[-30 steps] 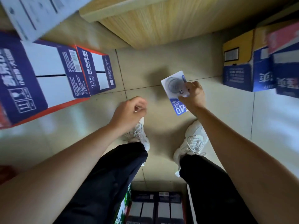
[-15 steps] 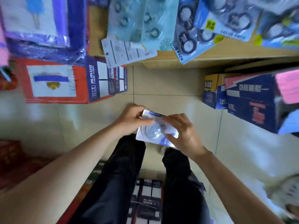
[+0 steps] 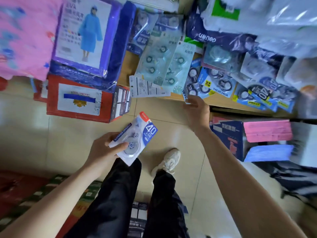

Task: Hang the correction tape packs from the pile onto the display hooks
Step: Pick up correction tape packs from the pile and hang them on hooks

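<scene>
1. Your dark trousers [image 3: 120, 194] filled the bottom of the view, with one pale shoe [image 3: 169, 161] set on the tiled floor [image 3: 68, 134].
2. Your left hand [image 3: 104, 149] held the pack [image 3: 137, 134] just above your left knee, well below the display. The thumb lay across its clear blister and the fingers curled behind the card. The pack tilted, its red top corner pointing up and away from you, and a large "40" showed on its blue panel.
3. Your right hand [image 3: 197, 114] was raised farther out, its back toward you. The bent fingertips met the bottom corner of a value pack [image 3: 192, 81]. I cannot tell whether they pinched that corner or only touched it, as the hand was blurred.
4. A red box [image 3: 78, 98] stood on the floor to the left, and a blue box [image 3: 226, 134] to the right under the wooden shelf [image 3: 223, 103].
5. Beyond the value pack, more hanging packs [image 3: 161, 60] overlapped in a crowded row across the display.
6. Farthest left hung a raincoat bag [image 3: 85, 40] in purple plastic.
</scene>
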A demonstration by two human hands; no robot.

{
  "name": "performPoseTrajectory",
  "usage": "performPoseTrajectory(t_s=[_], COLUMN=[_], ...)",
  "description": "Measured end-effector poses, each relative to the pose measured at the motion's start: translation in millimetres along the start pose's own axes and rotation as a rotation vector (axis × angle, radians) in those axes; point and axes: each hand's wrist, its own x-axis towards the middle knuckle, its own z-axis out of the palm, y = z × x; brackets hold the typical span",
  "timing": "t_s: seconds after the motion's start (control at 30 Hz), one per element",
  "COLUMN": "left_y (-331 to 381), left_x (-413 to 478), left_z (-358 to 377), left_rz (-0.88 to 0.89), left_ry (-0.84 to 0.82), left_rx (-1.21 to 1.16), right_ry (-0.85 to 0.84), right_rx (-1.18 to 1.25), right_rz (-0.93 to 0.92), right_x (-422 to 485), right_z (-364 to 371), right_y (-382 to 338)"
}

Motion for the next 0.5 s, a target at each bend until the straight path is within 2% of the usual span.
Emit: performPoseTrajectory(t_s=[0.2, 0.4, 0.5], left_y=[8.3, 23.0, 27.4], left_x=[3.2, 14.3, 16.9], left_z=[-31.3, -50.8, -59.4], left_rz=[0.005, 0.029, 0.048], left_ry=[0.096, 0.11, 0.088], left_rx=[-0.106, -0.178, -0.209], right_ry=[0.108, 0.039, 0.085], right_rx=[-0.198, -0.239, -0.223], right_rz=[0.056, 0.182, 0.205], right_x=[58.4, 89.3, 87.6], right_z=[29.8, 51.3, 56.7], right_y=[-41.3, -51.7, -57.6])
